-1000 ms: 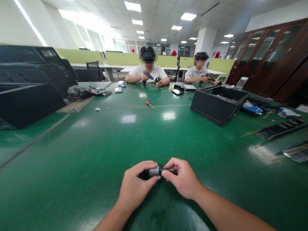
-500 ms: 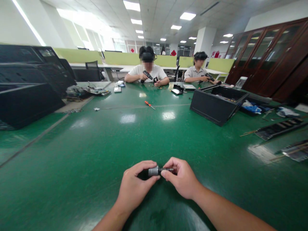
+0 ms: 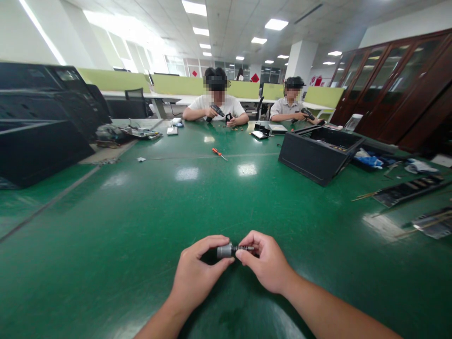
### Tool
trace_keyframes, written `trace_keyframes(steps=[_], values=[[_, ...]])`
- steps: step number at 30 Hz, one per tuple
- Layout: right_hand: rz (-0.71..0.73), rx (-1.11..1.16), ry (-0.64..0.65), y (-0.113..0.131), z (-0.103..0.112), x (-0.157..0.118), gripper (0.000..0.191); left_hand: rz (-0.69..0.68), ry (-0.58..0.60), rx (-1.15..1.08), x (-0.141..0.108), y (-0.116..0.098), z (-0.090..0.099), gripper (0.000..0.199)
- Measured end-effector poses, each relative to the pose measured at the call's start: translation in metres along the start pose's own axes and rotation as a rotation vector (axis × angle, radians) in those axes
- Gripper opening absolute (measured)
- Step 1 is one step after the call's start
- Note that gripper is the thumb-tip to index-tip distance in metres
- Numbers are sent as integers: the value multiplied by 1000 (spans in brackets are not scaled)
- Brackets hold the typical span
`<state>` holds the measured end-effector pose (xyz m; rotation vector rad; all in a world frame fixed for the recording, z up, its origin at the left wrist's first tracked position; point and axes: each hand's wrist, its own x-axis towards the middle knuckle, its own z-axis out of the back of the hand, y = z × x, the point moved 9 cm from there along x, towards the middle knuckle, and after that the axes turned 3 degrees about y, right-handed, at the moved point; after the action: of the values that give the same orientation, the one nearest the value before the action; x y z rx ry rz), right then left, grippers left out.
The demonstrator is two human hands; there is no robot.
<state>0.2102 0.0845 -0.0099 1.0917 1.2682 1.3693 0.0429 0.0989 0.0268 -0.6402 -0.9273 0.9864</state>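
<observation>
grey cylinder and ridged shaft in 1 line, crosswise between 2 hands

held low in the view, over the green tabletop (image 3: 158, 212); cannot tell whether touching it. runs left to right, long axis nearly level, from the grey cylinder (image 3: 224, 250) at the left end, along the dark ridged shaft (image 3: 240, 248), to the thin, paler tip (image 3: 251, 248) at the right end.

with the left hand (image 3: 193, 270), grips the grey cylinder in a wide c: fingers bent over the far side, thumb along the near side, tips spread just enough to span the width. toward the left palm, too dark to tell cylinder from shadow.

with the right hand (image 3: 270, 263), pinches the ridged shaft: thumb and forefinger nearly closed, other fingers curled behind. points the tip toward the right palm, across from the cylinder.

so, cylinder to the right of the left palm, shaft to the left of the right palm, and both hands facing along the same axis. no nearer hand to choose: left in contact at the thick end, right at the thin end.

farther out and well apart from both hands, an orange-handled screwdriver (image 3: 215, 151), lying slantwise; beyond it and to the right, a black metal case (image 3: 305, 157).
</observation>
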Motion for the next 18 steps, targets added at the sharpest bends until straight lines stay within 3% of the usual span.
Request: trace_keyframes(steps=[18], values=[[-2,49,10,-2,0,2,11,-3,-21,11,1,-2,2,22]])
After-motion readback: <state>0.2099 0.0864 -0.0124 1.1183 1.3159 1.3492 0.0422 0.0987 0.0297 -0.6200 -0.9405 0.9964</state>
